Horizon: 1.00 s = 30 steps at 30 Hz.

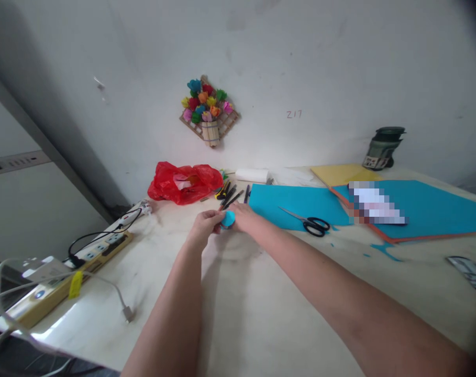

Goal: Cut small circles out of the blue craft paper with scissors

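Observation:
A small round piece of bright blue paper (228, 219) is pinched in my left hand (207, 224), between thumb and fingers, just above the table. Right beside it, my right hand (242, 215) reaches in past the paper's edge. Its fingers are mostly hidden, so I cannot make out what it grips, if anything. Several pens (233, 199) lie just beyond both hands. To the right, scissors with black handles (316, 226) rest partly on a large blue sheet (288, 201), blades pointing left.
Behind the hands sit a red plastic bag (167, 183) and a white roll (252, 175). A power strip (100, 251) with cables runs along the left edge. Rightward are a phone (375, 204), blue scraps (387, 252), a yellow sheet (335, 174) and a dark green bottle (383, 149).

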Motion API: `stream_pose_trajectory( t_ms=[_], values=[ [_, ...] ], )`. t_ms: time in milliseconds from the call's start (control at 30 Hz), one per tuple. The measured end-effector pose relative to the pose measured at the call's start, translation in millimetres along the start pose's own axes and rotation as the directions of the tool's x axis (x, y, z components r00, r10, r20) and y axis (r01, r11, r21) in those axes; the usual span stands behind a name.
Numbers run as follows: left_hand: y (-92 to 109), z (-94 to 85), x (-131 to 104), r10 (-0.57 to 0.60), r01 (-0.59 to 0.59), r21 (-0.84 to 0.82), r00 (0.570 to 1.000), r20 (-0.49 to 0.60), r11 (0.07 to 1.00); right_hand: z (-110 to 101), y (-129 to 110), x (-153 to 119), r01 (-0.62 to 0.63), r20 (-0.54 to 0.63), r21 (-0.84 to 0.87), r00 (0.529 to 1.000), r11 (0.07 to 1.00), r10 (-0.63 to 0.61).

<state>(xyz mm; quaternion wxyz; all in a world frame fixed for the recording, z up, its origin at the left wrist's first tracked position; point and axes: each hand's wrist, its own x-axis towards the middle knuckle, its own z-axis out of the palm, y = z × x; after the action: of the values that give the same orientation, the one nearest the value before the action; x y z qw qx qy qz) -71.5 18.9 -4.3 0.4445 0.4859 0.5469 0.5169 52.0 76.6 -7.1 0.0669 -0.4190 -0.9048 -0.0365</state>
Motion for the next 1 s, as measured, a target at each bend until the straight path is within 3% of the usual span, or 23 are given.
stream_pose_trajectory(
  t_ms=[100,167,267,333,433,533,633,733,833,900,933,1000],
  values=[
    [5,-10.4,-4,-0.018,0.006,0.094,0.992,0.125,0.996,-8,1,-1,-0.026,-0.002,0.05,1.0,0.998,0.026],
    [7,-10.8,-6,-0.001,-0.015,0.099,0.987,0.16,0.995,-15,4,-3,-0.117,-0.013,0.074,0.993,0.99,0.118],
    [0,4.9,-7,-0.019,-0.014,0.138,0.971,0.238,0.99,-24,14,-12,-0.261,-0.032,0.095,0.964,0.961,0.265],
    [-7,24.9,-5,-0.07,-0.004,0.272,0.963,0.261,0.962,-25,24,-23,-0.317,-0.048,0.111,0.945,0.942,0.324],
    [-11,55.3,-1,-0.001,-0.095,0.589,0.987,0.161,0.802,-19,40,-46,-0.416,-0.053,0.179,0.901,0.892,0.431],
    [-2,66.8,4,0.06,-0.143,0.793,0.989,0.133,0.593,-10,51,-66,-0.436,0.003,0.148,0.898,0.888,0.44],
    [8,53.3,17,0.106,-0.122,0.829,0.991,0.076,0.545,-7,53,-78,-0.422,0.04,0.102,0.907,0.901,0.42],
    [7,24.5,42,0.219,-0.039,0.852,0.972,-0.09,0.522,-11,49,-81,-0.389,0.037,0.015,0.921,0.921,0.388],
    [-6,-5.2,74,0.385,-0.024,0.826,0.892,-0.236,0.563,-15,44,-73,-0.356,-0.047,-0.046,0.934,0.933,0.354],
    [-17,-20.0,92,0.414,-0.041,0.769,0.86,-0.298,0.638,-15,43,-62,-0.313,-0.08,-0.053,0.948,0.948,0.308],
    [-22,-25.4,100,0.392,-0.043,0.717,0.859,-0.328,0.695,-15,43,-55,-0.287,-0.087,-0.054,0.955,0.956,0.282],
    [-30,-32.4,110,0.374,-0.037,0.698,0.864,-0.338,0.715,-11,43,-38,-0.239,-0.097,-0.053,0.967,0.969,0.233]
  ],
)
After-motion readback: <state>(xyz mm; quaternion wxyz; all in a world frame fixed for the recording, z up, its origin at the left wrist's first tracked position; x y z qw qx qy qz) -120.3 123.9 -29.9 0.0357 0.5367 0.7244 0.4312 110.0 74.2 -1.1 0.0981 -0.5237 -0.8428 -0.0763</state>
